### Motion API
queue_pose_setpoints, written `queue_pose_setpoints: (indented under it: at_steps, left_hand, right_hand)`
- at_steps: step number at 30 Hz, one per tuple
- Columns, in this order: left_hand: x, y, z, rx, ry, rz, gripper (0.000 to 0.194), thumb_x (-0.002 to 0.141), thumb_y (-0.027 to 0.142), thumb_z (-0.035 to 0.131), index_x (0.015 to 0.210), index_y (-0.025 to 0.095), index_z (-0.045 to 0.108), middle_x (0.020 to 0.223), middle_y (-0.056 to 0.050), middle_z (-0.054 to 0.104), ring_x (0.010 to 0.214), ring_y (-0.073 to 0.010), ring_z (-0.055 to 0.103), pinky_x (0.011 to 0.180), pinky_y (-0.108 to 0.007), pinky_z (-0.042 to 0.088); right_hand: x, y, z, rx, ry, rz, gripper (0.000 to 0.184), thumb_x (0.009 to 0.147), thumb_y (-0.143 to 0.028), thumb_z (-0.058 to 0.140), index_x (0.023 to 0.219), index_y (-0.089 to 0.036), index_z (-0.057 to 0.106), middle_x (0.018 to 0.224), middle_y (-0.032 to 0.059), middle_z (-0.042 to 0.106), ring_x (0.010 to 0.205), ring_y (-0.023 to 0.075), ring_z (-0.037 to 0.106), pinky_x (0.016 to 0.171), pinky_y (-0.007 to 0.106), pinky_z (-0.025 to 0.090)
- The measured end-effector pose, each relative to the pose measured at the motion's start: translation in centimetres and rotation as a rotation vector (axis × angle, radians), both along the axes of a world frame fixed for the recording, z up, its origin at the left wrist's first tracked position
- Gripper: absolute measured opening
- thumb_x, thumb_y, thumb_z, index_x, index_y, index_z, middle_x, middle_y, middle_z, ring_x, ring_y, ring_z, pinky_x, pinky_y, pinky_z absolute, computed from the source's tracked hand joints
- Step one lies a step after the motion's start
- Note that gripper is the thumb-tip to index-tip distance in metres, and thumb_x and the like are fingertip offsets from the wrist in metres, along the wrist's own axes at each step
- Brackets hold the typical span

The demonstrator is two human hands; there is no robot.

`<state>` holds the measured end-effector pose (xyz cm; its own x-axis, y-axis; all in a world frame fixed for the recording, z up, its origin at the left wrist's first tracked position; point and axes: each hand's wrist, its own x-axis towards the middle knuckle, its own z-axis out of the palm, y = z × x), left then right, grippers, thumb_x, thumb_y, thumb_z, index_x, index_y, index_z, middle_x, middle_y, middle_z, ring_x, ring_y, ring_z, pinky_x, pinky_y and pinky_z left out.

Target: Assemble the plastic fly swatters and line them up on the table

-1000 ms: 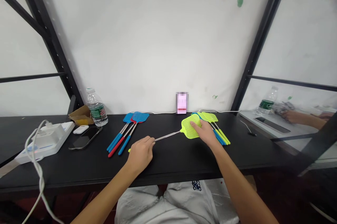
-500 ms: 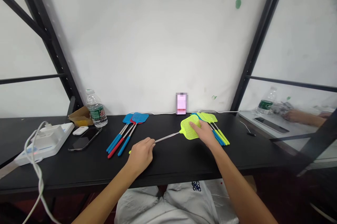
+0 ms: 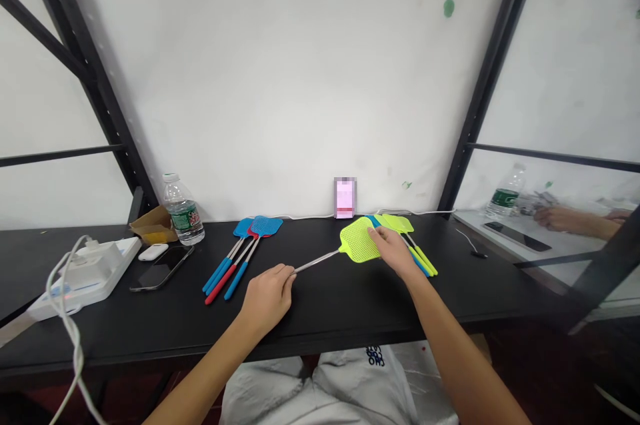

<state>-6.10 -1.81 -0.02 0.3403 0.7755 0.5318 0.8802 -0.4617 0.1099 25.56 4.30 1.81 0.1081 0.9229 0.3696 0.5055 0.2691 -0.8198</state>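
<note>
- Head view: the left hand (image 3: 267, 295) is curled around the metal shaft of the yellow-green swatter (image 3: 357, 240), hiding most of its handle; the right hand (image 3: 393, 248) pinches the far edge of its perforated head. The swatter thus slants between both hands, over the black worktop (image 3: 320, 312).
- Just beyond the left hand, toward its left, lies the left bunch of swatters (image 3: 266, 226), with blue and red handles pointing back toward the person.
- Behind the right hand fans the right bunch of swatters (image 3: 400, 222), blue and yellow-green; the hand and the held head cover part of it.
- Straight ahead, between the hands, a pink-screened device (image 3: 345, 198), blurred out, stands against the wall, near a white cable (image 3: 310, 216).
- Well left of the left hand are a dark phone (image 3: 163, 268), a small white case (image 3: 153, 252) and a white power strip (image 3: 100, 282) with plugs in it.
- To the right of the right hand lies a small black item (image 3: 479, 254) with a cord; farther right, another person's hand (image 3: 557, 218) shows.
- Containers, beyond the phone: a capped bottle (image 3: 185, 218) of clear liquid touches or overlaps an open cardboard box (image 3: 153, 222), its contents unclear.
</note>
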Motion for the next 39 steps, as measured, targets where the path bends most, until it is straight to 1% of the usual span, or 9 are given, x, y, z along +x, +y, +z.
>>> queue_pose_setpoints:
  at_steps: [4, 8, 12, 14, 21, 24, 29, 33, 39]
  left_hand:
    - [-0.6, 0.1, 0.2, -0.006, -0.084, 0.016, 0.027, 0.096, 0.029, 0.037, 0.096, 0.022, 0.063, 0.089, -0.004, 0.067, 0.082, -0.0178, 0.064, 0.070, -0.026, 0.044]
    - [-0.3, 0.0, 0.4, -0.039, -0.193, -0.030, 0.028, 0.096, 0.033, 0.036, 0.098, 0.022, 0.062, 0.086, -0.004, 0.067, 0.080, -0.0174, 0.063, 0.071, -0.025, 0.044]
    - [0.3, -0.4, 0.7, -0.081, -0.234, -0.076, 0.030, 0.096, 0.035, 0.035, 0.096, 0.022, 0.062, 0.077, -0.002, 0.066, 0.072, -0.0161, 0.063, 0.066, -0.025, 0.043]
    - [0.1, -0.5, 0.9, -0.096, -0.225, -0.056, 0.030, 0.096, 0.037, 0.035, 0.096, 0.022, 0.062, 0.076, -0.002, 0.065, 0.071, -0.0163, 0.063, 0.064, -0.024, 0.041]
    - [-2.7, 2.0, 2.8, -0.312, -0.349, 0.070, 0.036, 0.094, 0.043, 0.032, 0.078, 0.021, 0.055, 0.064, 0.002, 0.065, 0.055, -0.0137, 0.059, 0.058, -0.024, 0.041]
    - [-3.7, 3.7, 4.0, -0.353, -0.315, 0.235, 0.034, 0.091, 0.041, 0.035, 0.073, 0.021, 0.055, 0.065, 0.000, 0.068, 0.062, -0.0162, 0.063, 0.064, -0.025, 0.044]
    - [-4.2, 4.8, 4.2, -0.295, -0.070, 0.558, 0.036, 0.087, 0.041, 0.036, 0.076, 0.020, 0.063, 0.087, -0.011, 0.070, 0.084, -0.0291, 0.065, 0.066, -0.033, 0.045]
    - [-4.3, 4.9, 3.3, -0.288, 0.043, 0.561, 0.036, 0.088, 0.038, 0.036, 0.078, 0.018, 0.064, 0.094, -0.014, 0.068, 0.087, -0.0317, 0.065, 0.070, -0.038, 0.047]
    - [-4.6, 5.3, 2.7, -0.313, 0.129, 0.572, 0.033, 0.086, 0.037, 0.039, 0.086, 0.017, 0.066, 0.098, -0.016, 0.066, 0.094, -0.0327, 0.064, 0.076, -0.041, 0.049]
  right_hand:
    - [1.0, 0.8, -0.3, -0.076, 0.147, 0.054, 0.044, 0.086, -0.059, 0.045, 0.077, -0.017, 0.056, 0.066, 0.0027, 0.061, 0.052, 0.0137, 0.057, 0.047, 0.024, 0.040]
    - [-0.6, 0.0, -0.1, -0.164, 0.206, 0.188, 0.046, 0.088, -0.059, 0.043, 0.083, -0.016, 0.057, 0.068, 0.0044, 0.063, 0.052, 0.0125, 0.058, 0.044, 0.022, 0.038]
    - [-3.4, -1.7, 0.1, -0.255, 0.023, 0.529, 0.044, 0.087, -0.058, 0.049, 0.084, -0.016, 0.060, 0.069, 0.0044, 0.066, 0.054, 0.0130, 0.061, 0.046, 0.021, 0.040]
    - [-4.1, -2.1, 0.2, -0.235, -0.071, 0.540, 0.041, 0.086, -0.056, 0.052, 0.081, -0.016, 0.061, 0.069, 0.0036, 0.066, 0.054, 0.0130, 0.061, 0.049, 0.022, 0.041]
    - [0.3, -0.6, 0.6, -0.127, -0.036, 0.176, 0.036, 0.085, -0.050, 0.051, 0.073, -0.017, 0.058, 0.062, 0.0018, 0.063, 0.056, 0.0140, 0.061, 0.056, 0.024, 0.046]
    - [3.8, -0.3, 1.0, -0.102, -0.027, -0.030, 0.035, 0.083, -0.049, 0.052, 0.072, -0.017, 0.060, 0.062, 0.0033, 0.064, 0.056, 0.0152, 0.062, 0.058, 0.025, 0.048]
    - [8.5, -0.2, 1.1, -0.051, 0.029, -0.185, 0.038, 0.083, -0.050, 0.048, 0.072, -0.016, 0.062, 0.063, 0.0067, 0.066, 0.059, 0.0193, 0.063, 0.055, 0.027, 0.047]
    - [10.6, 0.2, 0.3, -0.098, 0.011, -0.296, 0.039, 0.083, -0.049, 0.046, 0.075, -0.015, 0.064, 0.068, 0.0102, 0.068, 0.064, 0.0214, 0.065, 0.057, 0.029, 0.047]
    - [12.5, 0.3, -0.9, -0.274, -0.369, -0.626, 0.035, 0.078, -0.047, 0.054, 0.087, -0.016, 0.068, 0.091, 0.0170, 0.070, 0.091, 0.0320, 0.065, 0.073, 0.036, 0.047]
